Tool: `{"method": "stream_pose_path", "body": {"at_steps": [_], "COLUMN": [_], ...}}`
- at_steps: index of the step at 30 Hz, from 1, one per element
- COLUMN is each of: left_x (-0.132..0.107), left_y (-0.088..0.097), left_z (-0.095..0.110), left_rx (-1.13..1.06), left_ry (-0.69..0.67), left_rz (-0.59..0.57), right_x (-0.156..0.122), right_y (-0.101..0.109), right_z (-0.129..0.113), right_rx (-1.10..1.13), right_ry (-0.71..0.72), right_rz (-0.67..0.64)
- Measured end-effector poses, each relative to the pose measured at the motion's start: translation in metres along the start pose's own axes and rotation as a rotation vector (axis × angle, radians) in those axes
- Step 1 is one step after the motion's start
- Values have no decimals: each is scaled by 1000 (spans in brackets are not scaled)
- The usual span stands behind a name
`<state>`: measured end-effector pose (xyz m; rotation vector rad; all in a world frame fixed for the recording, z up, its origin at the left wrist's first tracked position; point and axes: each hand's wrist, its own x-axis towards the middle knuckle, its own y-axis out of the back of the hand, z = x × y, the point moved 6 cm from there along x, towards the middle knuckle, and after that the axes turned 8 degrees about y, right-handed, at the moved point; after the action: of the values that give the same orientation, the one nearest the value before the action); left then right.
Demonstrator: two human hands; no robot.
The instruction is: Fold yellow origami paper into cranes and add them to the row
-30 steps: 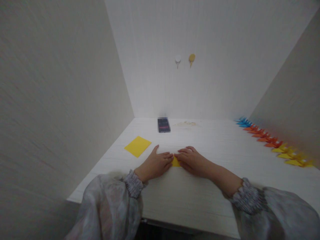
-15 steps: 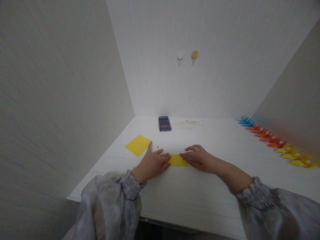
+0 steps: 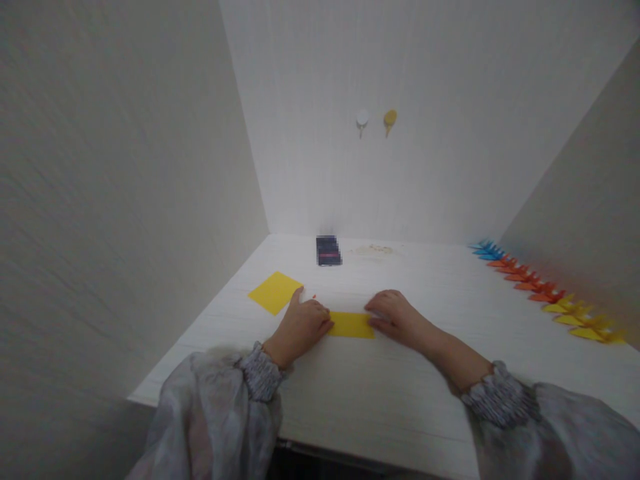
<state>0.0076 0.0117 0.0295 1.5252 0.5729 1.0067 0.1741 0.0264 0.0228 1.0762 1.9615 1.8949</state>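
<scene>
A strip-shaped piece of yellow paper (image 3: 351, 325), seemingly a folded sheet, lies on the white table in front of me. My left hand (image 3: 303, 327) grips its left end, the fingers curled and the thumb pointing away toward a second sheet. At the right end, my right hand (image 3: 397, 319) holds the upper corner between fingers and thumb; the fingertips partly cover that edge. Flat on the table to the left is a square yellow sheet (image 3: 275, 292), its right corner beside my left thumb.
A dark, blurred-out flat object (image 3: 329, 251) lies near the back wall. Folded paper cranes (image 3: 545, 293) in blue, orange and yellow line the right side. A small orange scrap (image 3: 314, 297) sits beyond my left hand. Two hooks, one white (image 3: 362, 119), one yellow (image 3: 390, 119), are on the wall.
My left hand has slid a little left and its fingers have curled in, uncovering more of the strip. My right fingers have drawn back to its right edge. The view has shifted slightly.
</scene>
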Motion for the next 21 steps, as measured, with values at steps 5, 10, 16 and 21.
{"method": "stream_pose_path", "body": {"at_steps": [5, 10, 16, 21], "left_x": [12, 14, 19, 34], "left_y": [-9, -16, -19, -38], "left_z": [-9, -11, -6, 3], "left_rx": [-151, -279, -389, -960], "left_ry": [144, 233, 271, 277], "left_rz": [-42, -24, 2, -113], "right_x": [9, 14, 14, 11], "right_y": [-16, -21, -16, -5], "right_z": [5, 1, -9, 1], "right_rx": [-34, 17, 117, 409], "right_ry": [-256, -349, -342, -429], "right_rz": [-48, -104, -43, 205]}}
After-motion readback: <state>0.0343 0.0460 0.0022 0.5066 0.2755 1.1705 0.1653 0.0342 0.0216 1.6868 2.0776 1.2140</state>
